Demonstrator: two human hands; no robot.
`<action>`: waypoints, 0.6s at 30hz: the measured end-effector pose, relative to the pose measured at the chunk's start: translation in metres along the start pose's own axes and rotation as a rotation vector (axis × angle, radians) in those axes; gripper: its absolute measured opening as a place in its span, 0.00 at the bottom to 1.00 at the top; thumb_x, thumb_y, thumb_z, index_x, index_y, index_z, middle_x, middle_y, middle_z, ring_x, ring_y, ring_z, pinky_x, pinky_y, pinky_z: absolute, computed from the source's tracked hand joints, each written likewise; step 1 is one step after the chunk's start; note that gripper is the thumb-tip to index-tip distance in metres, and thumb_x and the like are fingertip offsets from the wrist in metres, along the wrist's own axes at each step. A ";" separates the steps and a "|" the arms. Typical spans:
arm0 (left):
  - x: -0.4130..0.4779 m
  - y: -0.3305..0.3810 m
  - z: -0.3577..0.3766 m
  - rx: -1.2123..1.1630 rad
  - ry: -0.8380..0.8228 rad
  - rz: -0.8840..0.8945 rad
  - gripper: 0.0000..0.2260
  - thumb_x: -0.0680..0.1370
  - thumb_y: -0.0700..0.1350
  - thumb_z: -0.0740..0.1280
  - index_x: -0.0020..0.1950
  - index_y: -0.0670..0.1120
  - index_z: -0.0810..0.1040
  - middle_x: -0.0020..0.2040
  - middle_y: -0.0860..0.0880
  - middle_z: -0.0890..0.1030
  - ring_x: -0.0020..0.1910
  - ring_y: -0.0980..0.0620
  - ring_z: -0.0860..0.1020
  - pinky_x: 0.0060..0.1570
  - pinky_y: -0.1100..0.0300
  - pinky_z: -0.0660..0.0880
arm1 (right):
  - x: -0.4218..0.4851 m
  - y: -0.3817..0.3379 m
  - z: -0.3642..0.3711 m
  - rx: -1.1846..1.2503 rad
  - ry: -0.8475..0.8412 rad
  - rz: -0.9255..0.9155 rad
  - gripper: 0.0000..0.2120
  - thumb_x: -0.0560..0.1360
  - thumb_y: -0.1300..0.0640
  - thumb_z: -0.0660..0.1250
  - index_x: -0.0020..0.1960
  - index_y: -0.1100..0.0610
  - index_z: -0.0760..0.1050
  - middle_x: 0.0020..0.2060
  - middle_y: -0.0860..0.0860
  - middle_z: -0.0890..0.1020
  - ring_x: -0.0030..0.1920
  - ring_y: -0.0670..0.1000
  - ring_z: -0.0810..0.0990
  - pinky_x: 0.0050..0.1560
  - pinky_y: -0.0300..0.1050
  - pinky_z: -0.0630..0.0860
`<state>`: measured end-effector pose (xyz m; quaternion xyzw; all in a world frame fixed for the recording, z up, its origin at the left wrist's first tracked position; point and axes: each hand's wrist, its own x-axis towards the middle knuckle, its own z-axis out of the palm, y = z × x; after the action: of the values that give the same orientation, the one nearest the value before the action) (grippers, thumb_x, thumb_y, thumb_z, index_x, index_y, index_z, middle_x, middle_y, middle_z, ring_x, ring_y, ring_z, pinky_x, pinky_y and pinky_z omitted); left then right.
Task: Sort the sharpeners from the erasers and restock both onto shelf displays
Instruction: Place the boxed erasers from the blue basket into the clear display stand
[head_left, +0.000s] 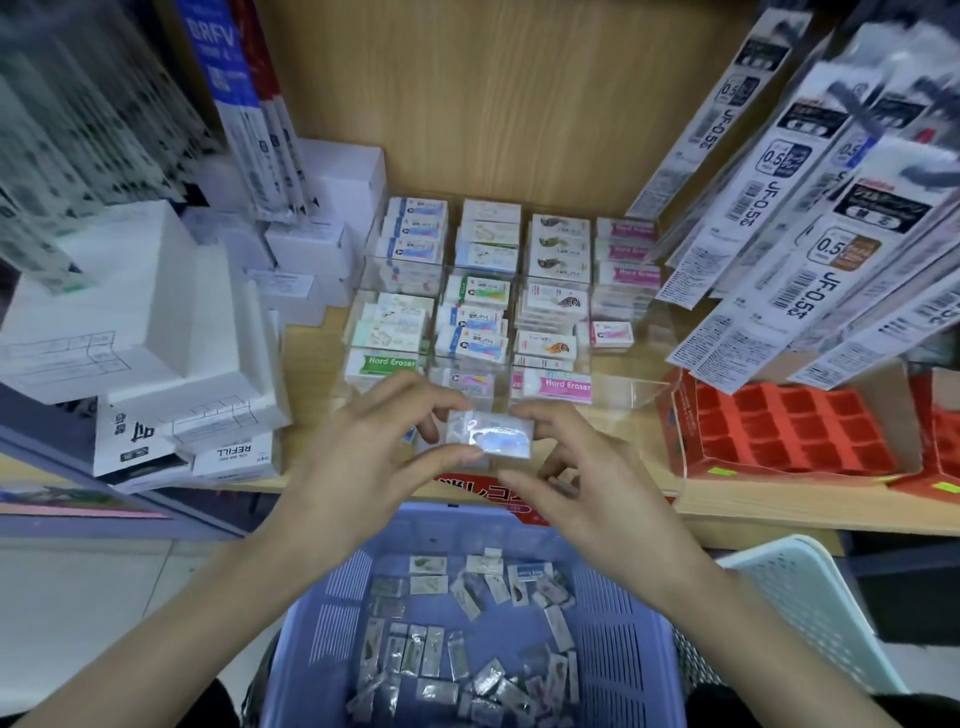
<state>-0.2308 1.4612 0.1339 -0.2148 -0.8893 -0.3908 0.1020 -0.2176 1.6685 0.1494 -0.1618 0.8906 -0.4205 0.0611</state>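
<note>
Above the blue basket (618, 597), wrapped eraser (488, 440) pinched between both hands, left hand (363, 457) gripping its left end, right hand (576, 483) its right, just before the shelf's clear eraser display (639, 387), loose wrapped erasers (457, 649) below.

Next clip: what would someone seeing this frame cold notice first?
At centre, the left hand and right hand pinch a small shiny wrapped packet between them, just in front of the shelf edge. Behind it, a clear display holds rows of boxed erasers. Below the hands, a blue basket holds loose wrapped pieces.
</note>
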 end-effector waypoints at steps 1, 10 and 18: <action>-0.001 -0.001 0.000 0.013 -0.001 0.007 0.14 0.72 0.60 0.64 0.55 0.58 0.74 0.42 0.63 0.71 0.41 0.62 0.74 0.43 0.68 0.70 | 0.000 0.002 0.000 -0.021 0.014 -0.036 0.19 0.74 0.51 0.69 0.64 0.49 0.72 0.49 0.43 0.79 0.42 0.38 0.76 0.43 0.27 0.70; -0.018 -0.016 0.003 0.222 -0.019 0.022 0.20 0.75 0.66 0.56 0.55 0.52 0.71 0.44 0.61 0.73 0.39 0.61 0.74 0.39 0.63 0.72 | 0.005 0.010 0.016 -0.141 0.048 -0.098 0.17 0.72 0.49 0.69 0.57 0.56 0.79 0.48 0.46 0.77 0.41 0.42 0.76 0.45 0.26 0.69; -0.041 -0.043 -0.006 0.396 -0.015 -0.128 0.23 0.74 0.60 0.60 0.58 0.43 0.74 0.55 0.47 0.75 0.52 0.47 0.75 0.52 0.53 0.72 | 0.029 0.003 0.027 -0.503 0.100 0.060 0.15 0.75 0.53 0.69 0.61 0.54 0.77 0.52 0.51 0.77 0.38 0.56 0.81 0.38 0.47 0.77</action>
<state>-0.2147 1.4184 0.0954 -0.1366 -0.9613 -0.2122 0.1106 -0.2388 1.6411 0.1310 -0.1246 0.9735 -0.1911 -0.0129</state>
